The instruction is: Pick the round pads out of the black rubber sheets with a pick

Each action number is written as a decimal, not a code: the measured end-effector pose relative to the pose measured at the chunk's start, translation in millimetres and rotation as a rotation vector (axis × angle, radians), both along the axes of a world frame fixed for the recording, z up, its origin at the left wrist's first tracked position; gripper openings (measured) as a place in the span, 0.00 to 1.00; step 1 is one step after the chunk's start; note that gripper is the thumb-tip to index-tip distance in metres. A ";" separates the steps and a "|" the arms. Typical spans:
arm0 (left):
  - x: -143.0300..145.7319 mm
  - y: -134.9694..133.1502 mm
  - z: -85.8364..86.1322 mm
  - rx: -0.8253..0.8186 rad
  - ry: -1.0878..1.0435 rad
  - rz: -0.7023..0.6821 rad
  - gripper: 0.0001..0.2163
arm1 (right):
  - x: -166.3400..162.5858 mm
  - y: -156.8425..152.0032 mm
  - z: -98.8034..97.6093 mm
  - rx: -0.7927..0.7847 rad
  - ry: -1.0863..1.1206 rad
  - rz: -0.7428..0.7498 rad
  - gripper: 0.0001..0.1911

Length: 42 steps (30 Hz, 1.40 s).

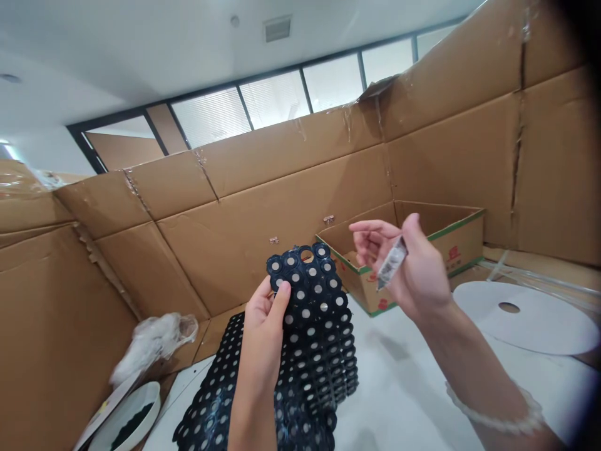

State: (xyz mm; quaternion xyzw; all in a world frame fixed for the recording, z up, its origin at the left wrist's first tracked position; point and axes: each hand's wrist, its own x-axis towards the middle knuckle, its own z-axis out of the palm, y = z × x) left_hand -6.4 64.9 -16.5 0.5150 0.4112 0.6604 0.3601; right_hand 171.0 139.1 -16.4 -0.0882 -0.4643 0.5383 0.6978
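Observation:
My left hand point(265, 313) grips the upper end of a black sheet point(319, 357) made of linked round cells with pale discs in their centres, its thumb on the front face. One cell in the top row is an open hole. The sheet's rest hangs and folds down over the white table point(399, 369). To the right, my right hand point(413, 269) is raised, apart from the sheet. Between its thumb and palm it holds a small silvery flat piece point(392, 263) with a dark pointed lower end; its exact kind I cannot make out. The fingers of that hand extend leftward.
A cardboard box point(462, 241) with green edges stands behind my right hand. Beside it lies a white disc point(530, 319) with a central hole. At lower left are a white bowl point(153, 401) with dark contents and a crumpled plastic bag point(154, 341). Tall cardboard walls point(282, 188) surround the table.

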 end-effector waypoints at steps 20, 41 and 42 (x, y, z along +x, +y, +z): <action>13.6 -16.4 3.7 -0.031 -0.204 0.023 0.14 | -25.2 -38.4 -2.7 0.203 -0.230 0.093 0.13; 30.4 -7.4 -2.1 -0.147 -0.385 -0.042 0.17 | -10.9 -47.5 -2.1 0.388 -0.193 -0.047 0.14; 29.2 -7.8 -1.4 -0.155 -0.382 -0.065 0.18 | -8.1 -47.3 -1.0 0.405 -0.236 0.015 0.14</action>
